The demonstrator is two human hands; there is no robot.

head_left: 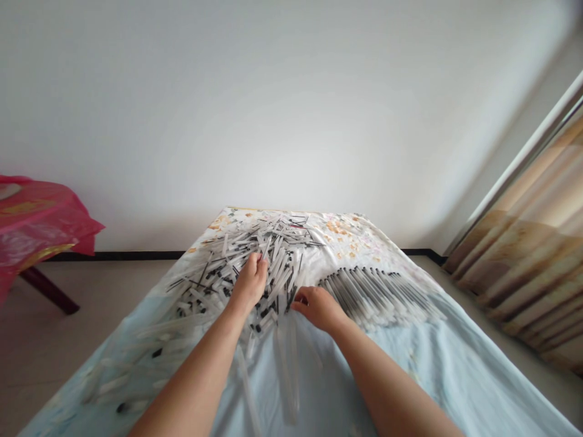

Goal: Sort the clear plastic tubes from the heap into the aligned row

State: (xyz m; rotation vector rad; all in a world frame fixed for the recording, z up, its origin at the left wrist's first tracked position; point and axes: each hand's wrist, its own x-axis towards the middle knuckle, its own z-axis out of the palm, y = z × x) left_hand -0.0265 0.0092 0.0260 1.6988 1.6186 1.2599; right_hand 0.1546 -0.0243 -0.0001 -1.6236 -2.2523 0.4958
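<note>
My left hand (250, 280) is closed in a pinch on a clear pen barrel (266, 244), which points up and away over a loose pile. That pile of pen parts (218, 276) mixes whitish translucent tubes with black pieces, lying in all directions. At its right edge is my right hand (319, 306), thumb and forefinger curled close together beside a dark piece; what they grip, if anything, is too small to make out. Right of this hand, a neat row of pens (378, 294) lies side by side, dark ends pointing away from me.
A flowered cloth (346, 237) covers the table, pale blue and wrinkled nearer me. Scattered tubes (113, 382) lie at the front left. A table with a red plastic cover (50, 218) stands left, a curtain (523, 273) hangs right, and a white wall (291, 121) rises behind.
</note>
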